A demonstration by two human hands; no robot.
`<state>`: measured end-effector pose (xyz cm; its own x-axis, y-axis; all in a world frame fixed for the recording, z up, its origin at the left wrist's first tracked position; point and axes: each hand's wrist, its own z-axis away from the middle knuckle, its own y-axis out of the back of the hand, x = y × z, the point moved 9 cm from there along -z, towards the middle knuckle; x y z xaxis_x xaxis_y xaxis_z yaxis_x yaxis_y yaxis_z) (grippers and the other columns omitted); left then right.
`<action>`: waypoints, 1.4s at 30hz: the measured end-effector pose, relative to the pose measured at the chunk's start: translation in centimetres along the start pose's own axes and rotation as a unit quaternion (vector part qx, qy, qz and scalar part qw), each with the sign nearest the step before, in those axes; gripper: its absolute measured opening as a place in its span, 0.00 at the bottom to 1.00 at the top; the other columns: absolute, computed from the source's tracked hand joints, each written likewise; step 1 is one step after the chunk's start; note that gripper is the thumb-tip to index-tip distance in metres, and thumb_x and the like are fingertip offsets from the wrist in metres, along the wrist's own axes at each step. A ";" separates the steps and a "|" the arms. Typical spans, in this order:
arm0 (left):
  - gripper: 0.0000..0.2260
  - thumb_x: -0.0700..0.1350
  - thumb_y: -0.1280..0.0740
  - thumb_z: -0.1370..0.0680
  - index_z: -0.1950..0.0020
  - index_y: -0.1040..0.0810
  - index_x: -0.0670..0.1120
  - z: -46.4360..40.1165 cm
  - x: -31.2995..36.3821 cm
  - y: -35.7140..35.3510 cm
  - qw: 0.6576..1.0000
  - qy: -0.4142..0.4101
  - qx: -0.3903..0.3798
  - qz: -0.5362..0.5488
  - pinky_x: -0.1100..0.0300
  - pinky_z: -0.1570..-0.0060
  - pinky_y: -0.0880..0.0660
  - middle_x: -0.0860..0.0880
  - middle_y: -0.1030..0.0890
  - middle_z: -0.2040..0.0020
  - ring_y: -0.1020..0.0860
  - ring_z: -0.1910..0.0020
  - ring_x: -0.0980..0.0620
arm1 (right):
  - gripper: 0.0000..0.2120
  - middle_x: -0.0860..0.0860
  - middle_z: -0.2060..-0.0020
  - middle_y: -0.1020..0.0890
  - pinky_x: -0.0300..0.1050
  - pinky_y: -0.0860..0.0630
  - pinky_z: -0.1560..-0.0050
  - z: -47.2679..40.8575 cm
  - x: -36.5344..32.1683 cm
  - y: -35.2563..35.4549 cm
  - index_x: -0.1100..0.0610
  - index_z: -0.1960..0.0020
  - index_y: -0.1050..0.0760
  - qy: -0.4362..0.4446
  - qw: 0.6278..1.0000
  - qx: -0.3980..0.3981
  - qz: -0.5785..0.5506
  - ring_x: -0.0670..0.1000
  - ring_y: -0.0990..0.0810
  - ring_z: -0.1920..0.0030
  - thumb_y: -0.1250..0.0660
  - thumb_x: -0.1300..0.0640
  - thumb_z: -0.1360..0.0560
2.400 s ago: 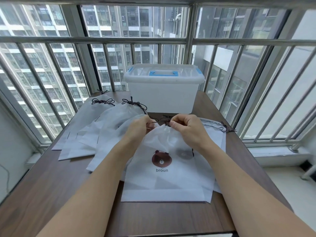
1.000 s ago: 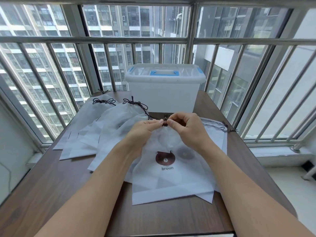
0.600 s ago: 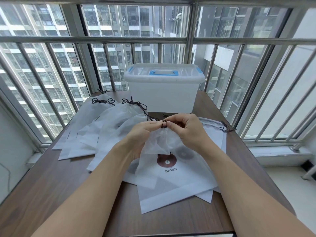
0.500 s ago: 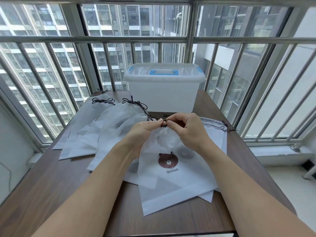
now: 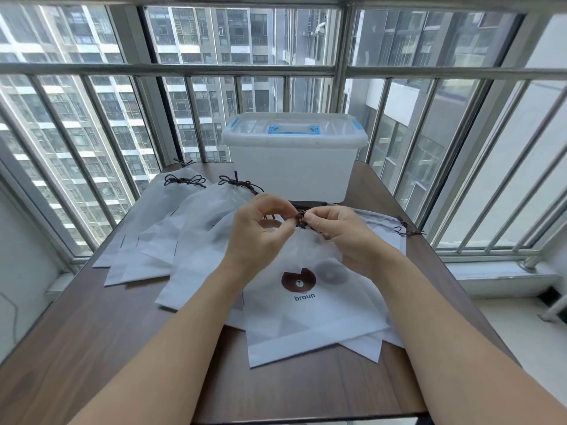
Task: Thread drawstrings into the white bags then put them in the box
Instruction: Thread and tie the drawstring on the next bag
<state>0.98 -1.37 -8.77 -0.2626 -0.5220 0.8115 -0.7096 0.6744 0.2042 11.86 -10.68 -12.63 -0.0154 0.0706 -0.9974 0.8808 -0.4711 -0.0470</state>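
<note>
both forearms bare to the frame edge; no sleeves, rings or watch.

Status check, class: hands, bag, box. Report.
Left hand and right hand pinching drawstring at the bear bag mouth. Box lid shut. Nothing blocking.

Two hands (image 5: 306, 234), one box (image 5: 293, 165), one table (image 5: 92, 348), several white bags (image 5: 306, 317)
</note>
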 end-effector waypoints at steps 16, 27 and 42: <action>0.05 0.41 0.29 0.23 0.57 0.19 0.48 -0.1 -1.8 0.0 0.997 0.080 0.006 0.010 0.64 0.58 0.25 0.52 0.16 0.61 0.19 0.62 0.56 | 0.09 0.56 0.54 0.15 0.39 0.24 0.45 0.2 -0.6 1.1 0.67 0.45 0.19 0.005 0.999 0.031 -0.021 0.48 0.18 0.51 0.33 0.63 0.21; 0.07 0.40 0.36 0.18 0.55 0.24 0.45 0.1 -4.3 0.0 0.980 0.180 0.019 0.084 0.58 0.53 0.27 0.49 0.19 0.59 0.23 0.59 0.53 | 0.05 0.58 0.57 0.14 0.42 0.22 0.61 0.8 -1.3 3.1 0.60 0.49 0.15 0.001 0.993 0.098 0.058 0.50 0.18 0.62 0.26 0.62 0.25; 0.04 0.41 0.35 0.19 0.53 0.24 0.48 -0.3 -2.1 2.0 0.992 0.089 0.089 -0.019 0.55 0.54 0.23 0.53 0.20 0.60 0.21 0.63 0.54 | 0.10 0.47 0.66 0.17 0.37 0.27 0.68 1.8 -1.4 1.9 0.58 0.57 0.17 -0.023 0.994 0.066 0.080 0.45 0.23 0.69 0.34 0.58 0.19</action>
<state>0.27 1.28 -9.94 -0.1253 -0.4337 0.8923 -0.8251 0.5450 0.1491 12.73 -13.24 -11.45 0.0948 -0.0540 -0.9940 0.8038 -0.5850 0.1085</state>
